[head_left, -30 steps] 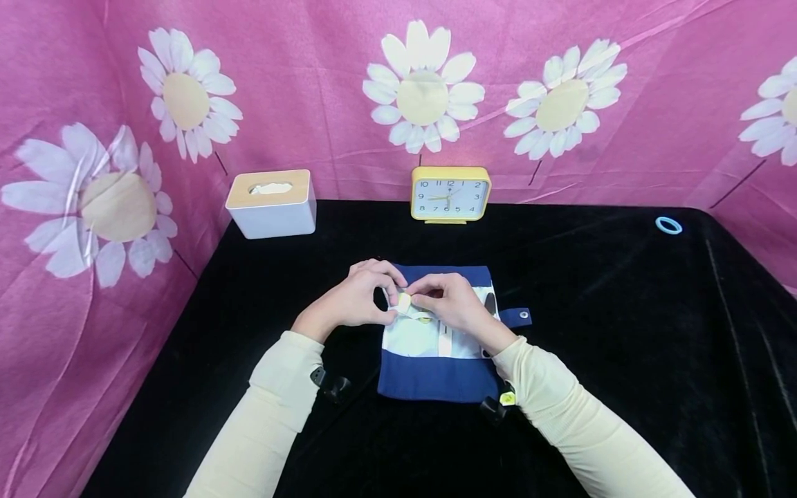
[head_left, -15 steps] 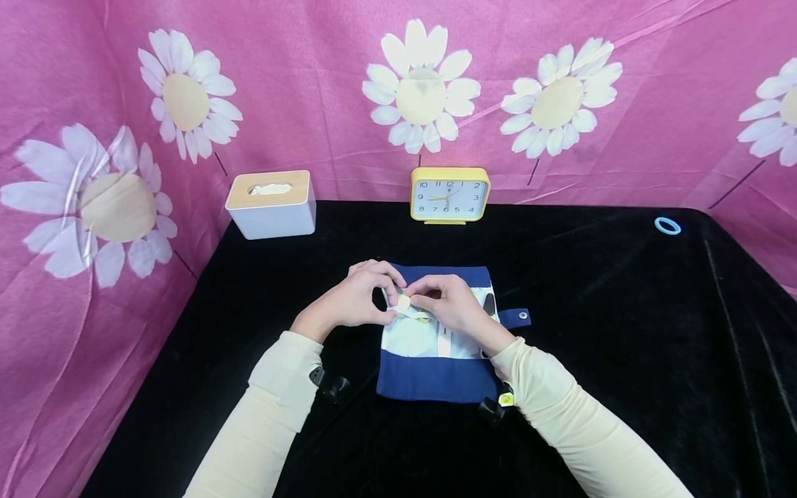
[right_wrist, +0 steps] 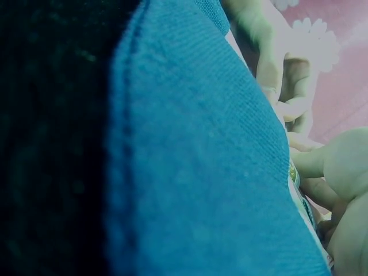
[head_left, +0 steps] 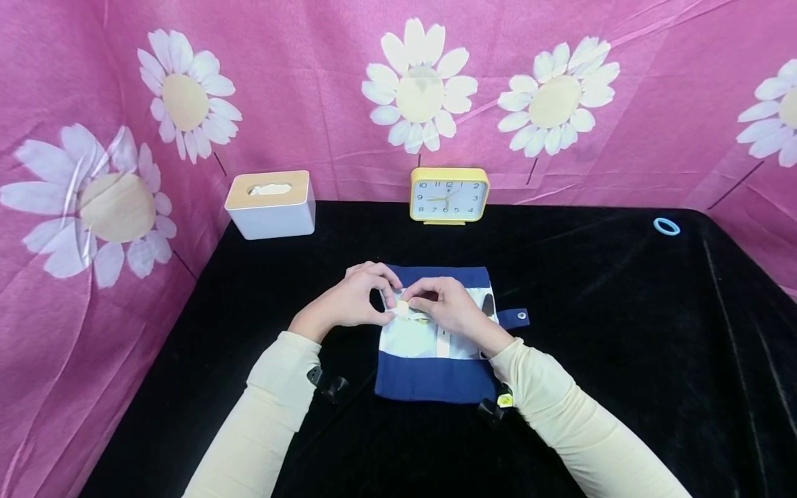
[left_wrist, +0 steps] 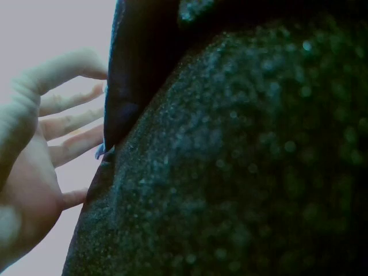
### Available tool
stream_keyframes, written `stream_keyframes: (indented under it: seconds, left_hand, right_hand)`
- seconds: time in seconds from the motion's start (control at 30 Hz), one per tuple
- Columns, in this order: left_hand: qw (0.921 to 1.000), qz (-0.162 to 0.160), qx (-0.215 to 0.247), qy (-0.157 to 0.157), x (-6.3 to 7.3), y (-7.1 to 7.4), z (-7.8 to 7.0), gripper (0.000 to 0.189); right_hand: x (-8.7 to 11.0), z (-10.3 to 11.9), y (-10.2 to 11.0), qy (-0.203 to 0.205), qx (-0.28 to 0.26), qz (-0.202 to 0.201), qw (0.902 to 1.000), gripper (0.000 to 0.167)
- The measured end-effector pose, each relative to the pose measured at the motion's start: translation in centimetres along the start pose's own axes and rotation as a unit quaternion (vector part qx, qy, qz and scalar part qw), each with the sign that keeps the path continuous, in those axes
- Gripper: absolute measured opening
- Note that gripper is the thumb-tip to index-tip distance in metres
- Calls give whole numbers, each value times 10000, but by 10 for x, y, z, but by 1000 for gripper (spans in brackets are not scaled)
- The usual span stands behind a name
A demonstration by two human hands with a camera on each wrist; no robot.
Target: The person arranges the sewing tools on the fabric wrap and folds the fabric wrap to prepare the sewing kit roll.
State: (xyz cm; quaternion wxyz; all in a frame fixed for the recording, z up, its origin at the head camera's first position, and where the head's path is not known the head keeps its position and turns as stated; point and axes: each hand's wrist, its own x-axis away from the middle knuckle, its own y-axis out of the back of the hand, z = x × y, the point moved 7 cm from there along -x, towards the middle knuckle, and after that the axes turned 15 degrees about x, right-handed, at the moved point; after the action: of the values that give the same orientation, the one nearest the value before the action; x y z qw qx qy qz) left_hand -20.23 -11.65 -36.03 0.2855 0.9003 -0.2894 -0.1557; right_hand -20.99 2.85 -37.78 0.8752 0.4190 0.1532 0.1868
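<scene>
A navy and white fabric pouch [head_left: 436, 382] lies unfolded on the black cloth, a snap tab [head_left: 514, 318] sticking out at its right. My left hand [head_left: 349, 299] is at the pouch's left side, thumb and forefinger pinching near the end of a white band [head_left: 416, 315]. With bent fingers, my right hand [head_left: 453, 304] pinches a small pale yellow piece [head_left: 402, 308] beside that band. Something small and yellowish under the band is mostly hidden. In the left wrist view the left hand [left_wrist: 34, 149] shows spread fingers; in the right wrist view the pouch's blue flap covers most of the work.
A dark oval thing [head_left: 488, 305] sits at the pouch's right side, partly behind my right wrist. Farther back stand a tissue box [head_left: 271, 216] and a yellow clock [head_left: 450, 196]. A light blue ring [head_left: 666, 226] lies far right. Pink flowered cloth [head_left: 299, 83] hangs behind.
Both hands stay almost in place, pinching at the same spot. The pale yellow piece has shifted slightly down and tilted between the fingertips.
</scene>
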Motion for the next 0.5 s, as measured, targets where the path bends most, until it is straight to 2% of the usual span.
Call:
stream_keyframes:
  seconds: [0.23, 0.5]
  left_hand:
    - [9993, 98, 25, 356, 0, -1, 3, 9]
    - [9988, 155, 32, 459, 0, -3, 5, 10]
  right_hand:
    - [0, 0, -2, 123, -19, 73, 9999, 7]
    - [1, 1, -2, 216, 1, 173, 9996, 9]
